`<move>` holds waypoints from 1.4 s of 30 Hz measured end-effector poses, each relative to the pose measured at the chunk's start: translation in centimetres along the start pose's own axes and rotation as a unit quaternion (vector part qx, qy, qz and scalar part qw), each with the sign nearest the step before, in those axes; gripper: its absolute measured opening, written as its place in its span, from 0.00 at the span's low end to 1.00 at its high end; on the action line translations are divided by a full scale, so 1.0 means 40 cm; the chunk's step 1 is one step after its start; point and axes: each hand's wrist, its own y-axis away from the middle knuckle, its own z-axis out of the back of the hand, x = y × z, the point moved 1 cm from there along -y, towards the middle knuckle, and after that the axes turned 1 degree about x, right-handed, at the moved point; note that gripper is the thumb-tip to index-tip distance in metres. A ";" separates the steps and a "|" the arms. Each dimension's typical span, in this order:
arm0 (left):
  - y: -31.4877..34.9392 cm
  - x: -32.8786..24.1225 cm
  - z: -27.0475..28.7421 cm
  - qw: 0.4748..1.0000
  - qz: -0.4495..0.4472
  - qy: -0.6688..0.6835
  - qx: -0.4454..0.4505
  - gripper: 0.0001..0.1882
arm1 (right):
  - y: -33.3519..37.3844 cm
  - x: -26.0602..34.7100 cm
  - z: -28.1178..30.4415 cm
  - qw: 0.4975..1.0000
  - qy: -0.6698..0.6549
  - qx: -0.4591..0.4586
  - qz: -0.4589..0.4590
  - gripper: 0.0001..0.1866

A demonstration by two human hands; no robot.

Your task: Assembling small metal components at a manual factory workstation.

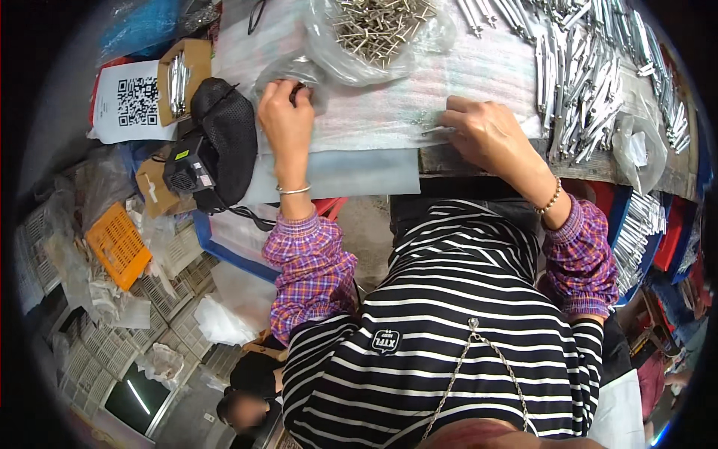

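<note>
My left hand is at a small clear plastic bag, its fingers curled together over a small dark piece that I cannot make out. My right hand hovers over the near edge of the table, fingertips pinched at a thin metal piece; its exact kind is too small to tell. Beyond the hands lies an open clear bag full of short metal pins with crosspieces. To the right, long silvery metal rods are heaped on the table.
White foam sheeting covers the table. On the left are a black mesh pouch, a black device, a cardboard box of rods and a printed code sheet. An orange crate is lower left; another person is behind.
</note>
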 end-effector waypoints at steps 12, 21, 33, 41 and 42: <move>0.000 0.018 0.007 0.998 -0.018 0.030 -0.046 0.04 | -0.002 -0.003 0.048 0.989 -0.143 -0.039 -0.014 0.07; -0.124 0.039 0.047 0.999 -0.024 0.006 -0.048 0.11 | 0.035 0.018 0.089 0.935 -0.303 -0.023 -0.183 0.04; -0.128 0.001 0.072 0.991 0.039 0.126 0.010 0.10 | 0.092 0.038 0.068 0.943 -0.312 -0.012 -0.112 0.13; -0.109 0.042 0.068 0.993 -0.067 0.061 -0.071 0.07 | 0.114 0.070 0.056 0.940 -0.317 -0.010 -0.123 0.12; -0.104 0.047 0.074 0.980 -0.138 0.002 -0.140 0.06 | 0.112 0.073 0.060 0.937 -0.320 0.016 -0.136 0.09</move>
